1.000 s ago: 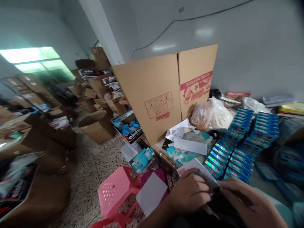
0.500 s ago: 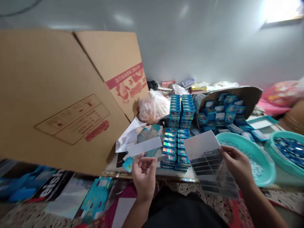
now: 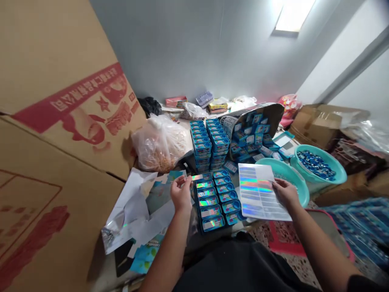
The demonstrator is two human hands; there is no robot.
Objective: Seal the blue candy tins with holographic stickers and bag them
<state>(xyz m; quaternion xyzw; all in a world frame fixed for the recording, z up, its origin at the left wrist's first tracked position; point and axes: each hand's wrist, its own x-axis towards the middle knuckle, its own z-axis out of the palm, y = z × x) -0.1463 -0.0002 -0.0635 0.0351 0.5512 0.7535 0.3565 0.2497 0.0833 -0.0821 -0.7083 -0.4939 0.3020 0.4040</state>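
Observation:
My left hand (image 3: pixel 181 194) pinches a shiny holographic sticker (image 3: pixel 197 177) over the far end of the left row of small blue boxes (image 3: pixel 213 222). Nearer boxes in that row carry similar shiny strips; the row beside it (image 3: pixel 228 197) shows round blue marks instead. In my right hand (image 3: pixel 285 194) is a sheet of stickers (image 3: pixel 257 192), gripped by its right edge between thumb and fingers. The sheet tilts toward me, with rainbow reflections across its strips. It hangs just right of the box rows, partly in front of a turquoise basin (image 3: pixel 299 184).
Behind the rows stand two stacks of blue boxes (image 3: pixel 202 146). More spill from a tipped container (image 3: pixel 273 111). Another turquoise basin (image 3: pixel 340 174) holds blue pieces. A large carton (image 3: pixel 45 93) blocks the left, beside a plastic bag (image 3: pixel 161 142) and loose papers (image 3: pixel 130 190).
My left hand has moved to the box row and now pinches a sticker. The sheet in my right hand has turned to show its shiny strips. The view has shifted right.

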